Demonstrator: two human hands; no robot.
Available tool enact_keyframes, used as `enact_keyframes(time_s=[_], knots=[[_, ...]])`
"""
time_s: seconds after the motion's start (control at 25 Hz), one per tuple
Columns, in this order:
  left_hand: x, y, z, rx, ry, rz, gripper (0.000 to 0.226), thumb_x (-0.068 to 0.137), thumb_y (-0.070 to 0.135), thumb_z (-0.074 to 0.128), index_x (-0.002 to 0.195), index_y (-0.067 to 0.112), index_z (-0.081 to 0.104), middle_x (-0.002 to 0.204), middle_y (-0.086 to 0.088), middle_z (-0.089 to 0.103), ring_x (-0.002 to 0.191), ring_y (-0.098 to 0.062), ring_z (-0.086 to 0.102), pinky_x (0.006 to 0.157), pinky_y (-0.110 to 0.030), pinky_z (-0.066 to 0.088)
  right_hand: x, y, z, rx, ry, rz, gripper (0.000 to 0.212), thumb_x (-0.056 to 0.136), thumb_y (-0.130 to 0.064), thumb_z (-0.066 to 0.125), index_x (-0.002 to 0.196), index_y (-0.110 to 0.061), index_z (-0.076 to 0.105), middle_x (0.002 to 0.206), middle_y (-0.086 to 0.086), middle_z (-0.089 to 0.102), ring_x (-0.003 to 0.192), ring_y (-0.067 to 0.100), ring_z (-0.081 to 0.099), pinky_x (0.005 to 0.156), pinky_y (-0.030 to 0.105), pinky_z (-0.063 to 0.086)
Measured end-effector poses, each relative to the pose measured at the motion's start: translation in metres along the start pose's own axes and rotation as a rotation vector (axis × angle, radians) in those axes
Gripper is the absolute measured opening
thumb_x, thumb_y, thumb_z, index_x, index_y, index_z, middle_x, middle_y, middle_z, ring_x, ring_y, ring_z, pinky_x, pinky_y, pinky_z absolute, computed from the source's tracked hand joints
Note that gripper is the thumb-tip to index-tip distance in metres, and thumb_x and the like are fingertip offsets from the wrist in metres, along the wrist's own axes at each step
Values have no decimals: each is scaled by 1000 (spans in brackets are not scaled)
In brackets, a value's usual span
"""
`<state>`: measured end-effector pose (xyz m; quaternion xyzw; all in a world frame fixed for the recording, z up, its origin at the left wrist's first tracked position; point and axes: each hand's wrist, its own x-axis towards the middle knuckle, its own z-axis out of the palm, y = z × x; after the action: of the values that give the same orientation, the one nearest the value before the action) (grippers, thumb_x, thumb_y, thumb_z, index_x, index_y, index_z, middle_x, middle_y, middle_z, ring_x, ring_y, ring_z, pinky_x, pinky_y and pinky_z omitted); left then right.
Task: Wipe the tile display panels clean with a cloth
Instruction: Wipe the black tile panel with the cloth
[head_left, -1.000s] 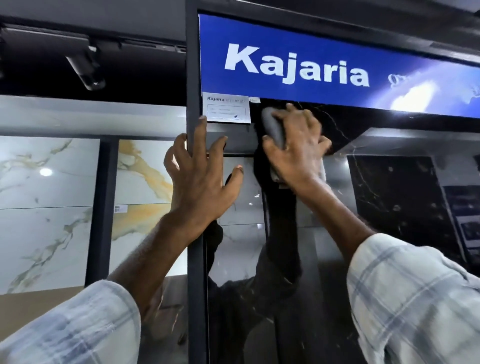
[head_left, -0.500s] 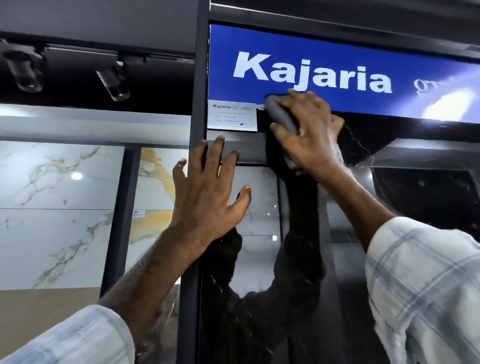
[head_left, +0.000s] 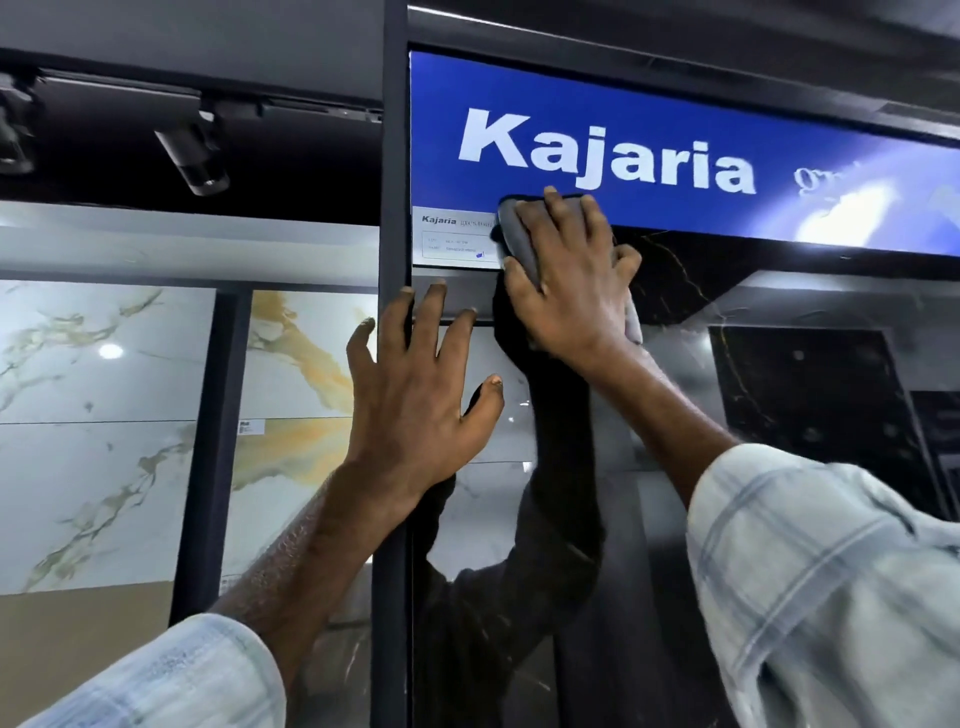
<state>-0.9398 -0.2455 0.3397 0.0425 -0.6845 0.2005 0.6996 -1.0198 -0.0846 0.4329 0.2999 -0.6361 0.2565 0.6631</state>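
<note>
Grey and folded, the cloth (head_left: 519, 244) sat just above the centre of the frame, pressed flat under the right hand (head_left: 571, 275) against the top of the glossy black tile panel (head_left: 810, 395), overlapping the lower edge of the blue Kajaria sign (head_left: 675, 130). Only 2 parts of the cloth showed: a rounded edge past the fingertips at the left, touching the right edge of the white label (head_left: 454, 236), and a paler corner poking out at the right side of the hand near the wrist. The right hand's fingers lay spread and nearly straight over the cloth, pushing it against the surface rather than wrapping round it. The panel was dark with thin pale veins and mirror-bright, carrying a reflection of the person's arms and of the room. The left hand (head_left: 415, 395), at centre, was open with fingers splayed and straight, resting against the dark vertical frame post (head_left: 392, 156) and the panel's left margin, holding nothing. Pale checked sleeves (head_left: 810, 587) filled the lower corners. At left stood white marble-look tiles (head_left: 93, 415) with gold veining, under a black track spotlight (head_left: 197, 161) in the upper left.
</note>
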Motion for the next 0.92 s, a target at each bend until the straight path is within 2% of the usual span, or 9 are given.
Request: enact_keyframes(time_s=[0.08, 0.24, 0.4, 0.48, 0.64, 0.68, 0.8, 0.84, 0.92], knots=[[-1, 0, 0, -6, 10, 8, 68, 93, 55, 38, 146, 15, 53, 159, -12, 42, 148, -38, 36, 110, -59, 30, -1, 18, -8, 80, -15, -28, 62, 97, -52, 48, 154, -29, 42, 167, -1, 31, 156, 28, 18, 114, 64, 25], [-11, 6, -3, -67, 5, -17, 66, 95, 55, 37, 144, 15, 55, 161, -11, 41, 150, -36, 35, 112, -59, 28, -1, 33, -19, -7, -56, 232, 62, 103, -51, 45, 160, -30, 30, 171, -2, 19, 159, 29, 7, 115, 69, 22], [-24, 26, -9, -28, -7, 62, 64, 93, 56, 44, 140, 15, 58, 166, -11, 34, 144, -36, 40, 113, -59, 24, -24, 12, -15, -38, -163, -96, 69, 98, -56, 38, 161, -27, 32, 171, 1, 20, 158, 32, 9, 112, 70, 24], [-24, 36, -10, -59, -24, 115, 64, 92, 56, 44, 141, 17, 57, 168, -10, 31, 141, -35, 41, 110, -57, 30, -28, 48, -21, -29, -142, -117, 68, 98, -61, 39, 160, -31, 33, 171, 0, 22, 158, 29, 11, 115, 69, 24], [-25, 47, -4, -10, -93, 126, 66, 93, 56, 40, 144, 17, 56, 167, -11, 32, 143, -35, 41, 111, -57, 32, -5, 75, -34, 45, -150, 283, 67, 104, -52, 47, 163, -32, 22, 173, -2, 11, 159, 32, 1, 115, 73, 18], [-27, 47, -1, 14, -95, 133, 67, 94, 56, 40, 145, 17, 55, 166, -12, 34, 144, -36, 40, 113, -58, 30, -4, 60, -34, 9, -179, 227, 67, 104, -49, 47, 164, -30, 21, 173, 0, 10, 159, 34, 1, 114, 75, 18], [-33, 47, 2, 54, -87, 147, 69, 95, 55, 38, 150, 16, 51, 165, -13, 36, 148, -38, 36, 117, -59, 26, -24, 33, -27, -41, -198, -215, 69, 100, -55, 43, 162, -28, 29, 171, 4, 20, 157, 35, 11, 109, 72, 30], [-33, 47, 3, 64, -89, 147, 69, 95, 55, 38, 151, 16, 49, 166, -13, 35, 149, -37, 35, 118, -59, 25, -33, 44, -26, -48, -191, -297, 70, 98, -59, 41, 161, -30, 32, 170, 2, 23, 157, 33, 13, 108, 70, 31], [-33, 49, 4, 74, -90, 134, 70, 95, 56, 36, 152, 17, 48, 167, -12, 33, 150, -36, 33, 120, -58, 23, -32, 86, -28, -29, -143, -273, 71, 96, -63, 41, 159, -34, 35, 170, -2, 26, 157, 30, 16, 110, 70, 30]])
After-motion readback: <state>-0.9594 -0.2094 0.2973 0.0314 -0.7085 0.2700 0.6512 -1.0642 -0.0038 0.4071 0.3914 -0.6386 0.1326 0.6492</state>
